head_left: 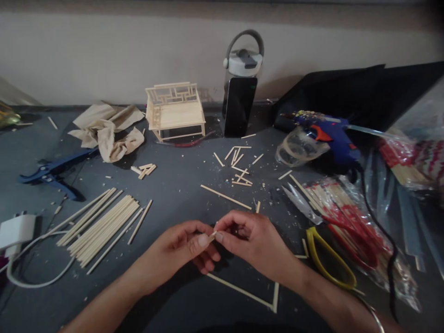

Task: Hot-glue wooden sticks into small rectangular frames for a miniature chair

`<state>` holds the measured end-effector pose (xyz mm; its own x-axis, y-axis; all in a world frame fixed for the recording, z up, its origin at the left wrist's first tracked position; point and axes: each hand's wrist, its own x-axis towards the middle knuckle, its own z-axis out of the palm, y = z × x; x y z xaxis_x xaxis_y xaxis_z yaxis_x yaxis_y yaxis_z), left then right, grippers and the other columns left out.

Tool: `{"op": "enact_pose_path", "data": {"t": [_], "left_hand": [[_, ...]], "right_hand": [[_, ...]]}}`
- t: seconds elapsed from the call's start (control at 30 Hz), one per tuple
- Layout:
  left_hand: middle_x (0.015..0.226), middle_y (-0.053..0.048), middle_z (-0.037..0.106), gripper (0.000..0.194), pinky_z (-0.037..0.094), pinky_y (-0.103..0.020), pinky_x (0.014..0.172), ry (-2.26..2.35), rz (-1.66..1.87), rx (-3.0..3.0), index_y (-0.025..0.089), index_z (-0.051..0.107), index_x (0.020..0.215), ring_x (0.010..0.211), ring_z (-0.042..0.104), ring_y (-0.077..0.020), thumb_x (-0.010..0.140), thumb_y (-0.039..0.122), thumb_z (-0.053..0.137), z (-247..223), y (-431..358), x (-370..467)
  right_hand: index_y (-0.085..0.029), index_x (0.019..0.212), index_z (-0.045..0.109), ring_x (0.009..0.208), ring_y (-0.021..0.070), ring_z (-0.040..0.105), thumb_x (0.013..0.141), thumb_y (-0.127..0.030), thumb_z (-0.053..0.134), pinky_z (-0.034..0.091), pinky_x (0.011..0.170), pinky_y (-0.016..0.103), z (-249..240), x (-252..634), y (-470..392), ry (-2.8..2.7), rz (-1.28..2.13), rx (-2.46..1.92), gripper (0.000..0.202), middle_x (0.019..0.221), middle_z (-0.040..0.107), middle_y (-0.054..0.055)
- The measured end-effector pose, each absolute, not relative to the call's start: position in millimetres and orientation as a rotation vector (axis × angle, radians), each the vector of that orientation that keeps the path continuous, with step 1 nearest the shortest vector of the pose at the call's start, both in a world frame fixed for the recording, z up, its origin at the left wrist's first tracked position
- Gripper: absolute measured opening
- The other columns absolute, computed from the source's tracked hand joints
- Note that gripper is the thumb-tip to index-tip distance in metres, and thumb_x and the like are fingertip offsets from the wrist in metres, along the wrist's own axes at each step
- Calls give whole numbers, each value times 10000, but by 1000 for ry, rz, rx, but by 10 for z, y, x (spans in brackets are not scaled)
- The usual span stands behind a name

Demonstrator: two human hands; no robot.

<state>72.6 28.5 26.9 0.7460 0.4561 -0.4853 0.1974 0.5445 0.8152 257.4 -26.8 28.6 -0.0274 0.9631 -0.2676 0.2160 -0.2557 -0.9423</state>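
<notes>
My left hand [194, 243] is closed, its thumb and forefinger pinching a short piece of wooden stick [212, 235]. At the other end of that piece, my right hand [246, 236] pinches with thumb and fingertips. Both hands meet just above the dark table. Below them lies an angled frame of thin sticks [243, 292], partly hidden by the hands. One long loose stick [226, 197] rests just beyond my fingers. Farther off, several short cut sticks [239, 159] are scattered. A small bench-like model [176, 113] made of sticks stands near the wall.
At left are a bundle of sticks [106, 226], a blue cutter [52, 173], crumpled sandpaper-like sheets [107, 129] and a white charger [17, 231]. A phone [240, 106] leans on a bottle [244, 60]. On the right lie a glue gun [333, 134], scissors [331, 252] and bagged sticks [350, 208].
</notes>
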Motion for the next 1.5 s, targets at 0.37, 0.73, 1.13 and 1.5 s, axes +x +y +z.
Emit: {"op": "enact_pose_path", "data": {"t": [0.37, 0.73, 1.13, 1.5], "left_hand": [[713, -56, 686, 328, 525, -240, 480, 823, 84, 823, 124, 601, 844, 540, 662, -149, 829, 451, 623, 274, 79, 805], [677, -53, 684, 255, 523, -215, 441, 781, 2, 767, 141, 563, 849, 489, 652, -135, 874, 395, 569, 299, 108, 894], [606, -6, 646, 272, 475, -174, 347, 780, 7, 830, 155, 540, 854, 391, 614, -117, 897, 422, 514, 246, 45, 859], [956, -61, 750, 64, 482, -301, 914, 828, 653, 517, 187, 575, 909, 932, 675, -166, 892, 249, 583, 231, 200, 885]], "right_hand": [[-186, 793, 666, 675, 106, 600, 826, -319, 614, 473, 612, 211, 239, 2678, -411, -1240, 1421, -1519, 146, 722, 670, -12], [-188, 736, 663, 635, 99, 597, 861, -216, 557, 446, 585, 205, 294, 2711, -412, -1470, 1225, -1568, 166, 667, 660, -28], [-174, 675, 571, 595, 107, 525, 836, -98, 438, 390, 576, 226, 169, 2674, -455, -1980, 544, -1586, 222, 631, 551, -8], [-209, 823, 649, 601, 90, 568, 853, -224, 589, 463, 566, 201, 198, 2596, -446, -1627, 657, -1537, 69, 727, 642, -12]]}}
